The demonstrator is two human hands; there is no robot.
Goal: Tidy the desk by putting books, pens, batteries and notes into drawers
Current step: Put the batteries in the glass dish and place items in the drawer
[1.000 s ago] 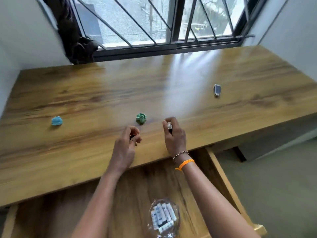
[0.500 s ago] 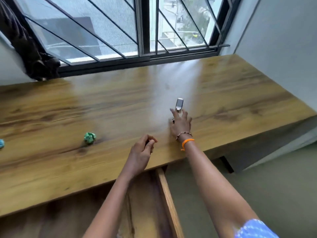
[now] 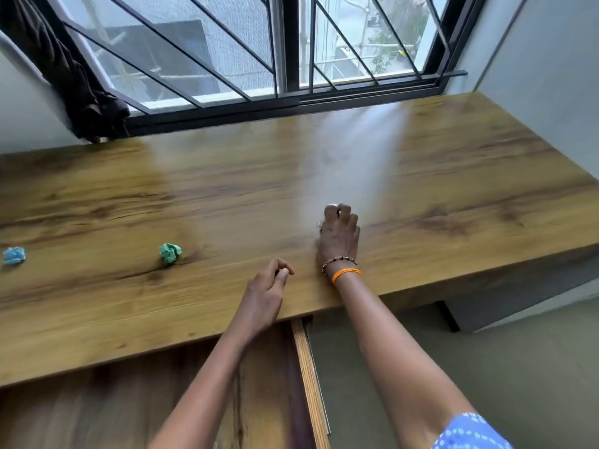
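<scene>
On the wooden desk (image 3: 453, 189), my right hand (image 3: 338, 234) reaches forward, its fingers curled over a small silver battery (image 3: 330, 207) of which only slivers show. My left hand (image 3: 265, 293) hovers near the desk's front edge and pinches a small dark object (image 3: 277, 272) between thumb and fingers; most of the object is hidden. A crumpled green note (image 3: 170, 252) lies left of my hands. At the far left edge of the view sits a crumpled blue note (image 3: 14, 256).
An open wooden drawer (image 3: 304, 367) sticks out under the desk's front edge, below my arms. A barred window (image 3: 291, 59) runs along the back, with dark cloth (image 3: 81, 92) hanging at its left. A wall bounds the desk on the right.
The view has swung right. My right hand stretched forward to the battery on the desk and curled over it. My left hand kept its pinch and stayed near the front edge.
</scene>
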